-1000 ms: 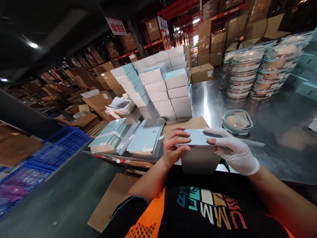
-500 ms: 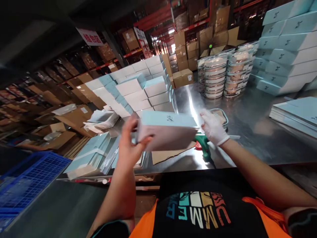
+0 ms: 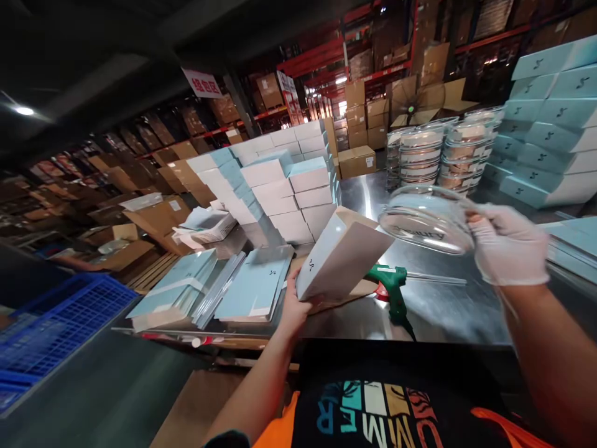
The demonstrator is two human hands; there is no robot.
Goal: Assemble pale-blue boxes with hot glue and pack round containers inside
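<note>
My bare left hand [image 3: 297, 303] is closed around the lower end of a pale blue and white carton [image 3: 347, 261], which is tilted upward over the table. In my right hand [image 3: 513, 246], covered by a white glove, is the end of a clear oval plastic case [image 3: 426, 223] with dark lettering on its side. The case is held in the air, to the right of the carton and apart from it. Below them, a green glue gun [image 3: 395, 287] lies on the metal table [image 3: 438, 317], with a clear rod behind it.
White and blue cartons [image 3: 284, 186] are stacked at the back. Clear cases [image 3: 420, 158] stand in piles behind my right hand, beside more blue boxes [image 3: 555, 134]. Flat blue sheets [image 3: 254, 283] lie at left. A blue crate [image 3: 60, 330] stands left of the table.
The carton has turned from level to tilted, still in my left hand. My right hand has picked up the clear oval case from the table and moved right with it.
</note>
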